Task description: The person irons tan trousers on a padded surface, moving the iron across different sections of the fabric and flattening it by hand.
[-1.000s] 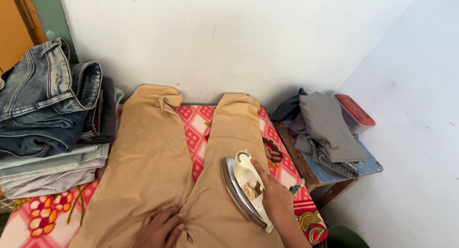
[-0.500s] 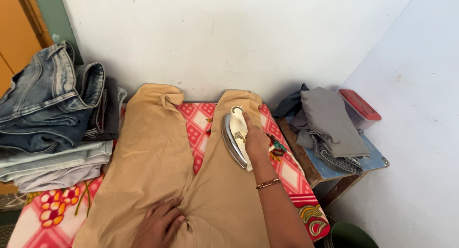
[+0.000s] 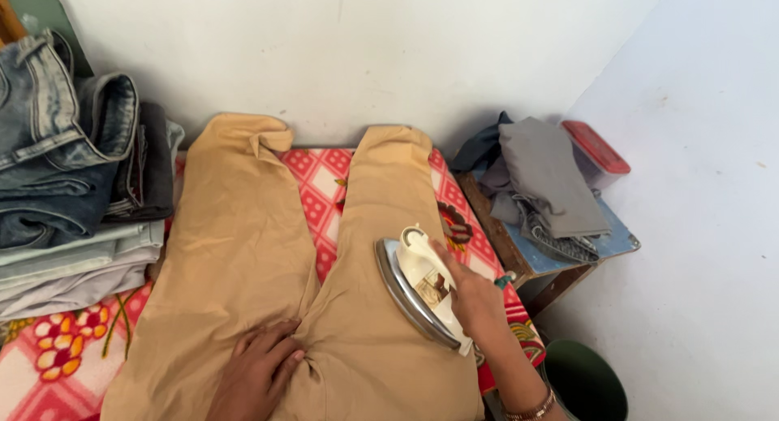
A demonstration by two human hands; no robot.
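right hand [image 3: 475, 295] grips iron [image 3: 422, 287] | left hand [image 3: 260, 368] flat on trousers [image 3: 243, 250]

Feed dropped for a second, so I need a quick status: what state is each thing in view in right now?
Iron: flat on the right trouser leg, gripped by the right hand.
Tan trousers: spread out, legs apart, wrinkled at the crotch.
Left hand: palm down, pressing the trousers.
Folded jeans stack: piled at left.
Grey clothes: heaped on the side stool.
Red-lidded box: closed.
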